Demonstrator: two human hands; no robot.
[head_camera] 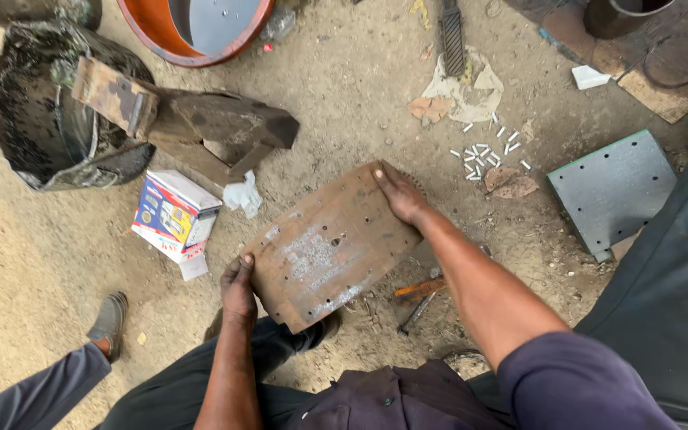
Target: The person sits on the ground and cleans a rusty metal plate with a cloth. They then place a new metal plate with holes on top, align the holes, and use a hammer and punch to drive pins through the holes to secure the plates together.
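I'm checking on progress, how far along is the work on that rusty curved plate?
Done: the rusty curved plate already has holes through it. In hand: left hand and right hand grip its opposite edges. Left: small white rivets lie loose on the ground, and the hammer lies untouched.

rust-brown plate (328,247) with pale scuffs, grey-green drilled plate (615,187), white rivets (483,153) on tan ground.
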